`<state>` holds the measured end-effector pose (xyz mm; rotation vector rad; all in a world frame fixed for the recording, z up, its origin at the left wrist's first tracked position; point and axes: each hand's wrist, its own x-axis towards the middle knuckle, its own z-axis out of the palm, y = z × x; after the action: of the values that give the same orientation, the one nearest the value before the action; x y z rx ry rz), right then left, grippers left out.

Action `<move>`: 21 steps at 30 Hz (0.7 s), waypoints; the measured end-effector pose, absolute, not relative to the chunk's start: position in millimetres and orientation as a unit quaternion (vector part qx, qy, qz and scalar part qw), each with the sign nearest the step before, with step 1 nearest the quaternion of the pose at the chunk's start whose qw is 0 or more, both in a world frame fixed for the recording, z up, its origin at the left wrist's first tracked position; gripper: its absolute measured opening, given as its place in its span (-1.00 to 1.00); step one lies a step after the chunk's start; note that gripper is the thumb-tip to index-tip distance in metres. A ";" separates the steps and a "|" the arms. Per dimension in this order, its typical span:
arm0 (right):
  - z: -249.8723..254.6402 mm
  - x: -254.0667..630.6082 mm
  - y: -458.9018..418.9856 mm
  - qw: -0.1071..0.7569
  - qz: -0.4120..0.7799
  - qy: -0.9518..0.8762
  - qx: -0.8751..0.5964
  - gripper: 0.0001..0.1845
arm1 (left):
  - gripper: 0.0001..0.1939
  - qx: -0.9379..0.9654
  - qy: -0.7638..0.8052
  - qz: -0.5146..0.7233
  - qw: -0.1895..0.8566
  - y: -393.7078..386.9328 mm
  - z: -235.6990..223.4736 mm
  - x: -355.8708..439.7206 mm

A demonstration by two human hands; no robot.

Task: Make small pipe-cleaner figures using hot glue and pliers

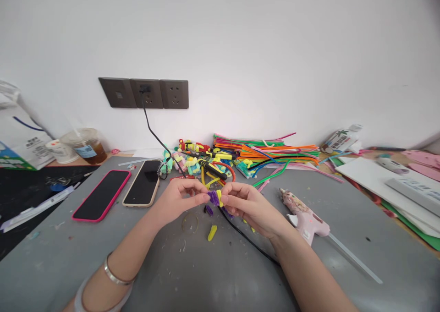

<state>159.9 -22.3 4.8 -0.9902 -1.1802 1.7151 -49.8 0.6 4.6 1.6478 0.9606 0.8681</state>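
Between my two hands is a small purple and yellow pipe cleaner piece [214, 197], held above the grey mat. My left hand [182, 197] pinches its purple side with thumb and forefinger. At the yellow side, the fingertips of my right hand [249, 204] are closed on the same piece. Below them a folded yellow pipe cleaner bit [212, 232] lies on the mat, with a purple bit [208, 210] just behind it. Other purple and yellow bits are partly hidden under my right hand.
A pink glue gun [305, 218] with a glue stick lies at right; its black cord [247, 239] crosses the mat. Pipe cleaners [275, 151] and pliers [213, 170] are piled behind. Two phones [103, 195] lie left, near a drink cup [87, 147]. White boards [388, 197] stack at far right.
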 end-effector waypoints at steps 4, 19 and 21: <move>2.9 160.6 -21.8 0.399 0.684 -0.471 -0.389 -0.60 | -0.77 0.684 0.399 0.354 0.498 0.7 3.8 -49.5; -1.8 160.5 -21.4 0.408 0.677 -0.478 -0.384 -0.61 | -0.79 0.685 0.406 0.345 0.497 -0.4 6.0 -48.5; -2.5 160.7 -21.3 0.408 0.677 -0.478 -0.383 -0.62 | -0.79 0.686 0.402 0.342 0.502 -0.1 5.7 -48.5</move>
<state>160.7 -21.3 -2.5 -0.9642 -1.2051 1.7062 -48.5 -0.1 5.7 1.6575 0.9704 0.8264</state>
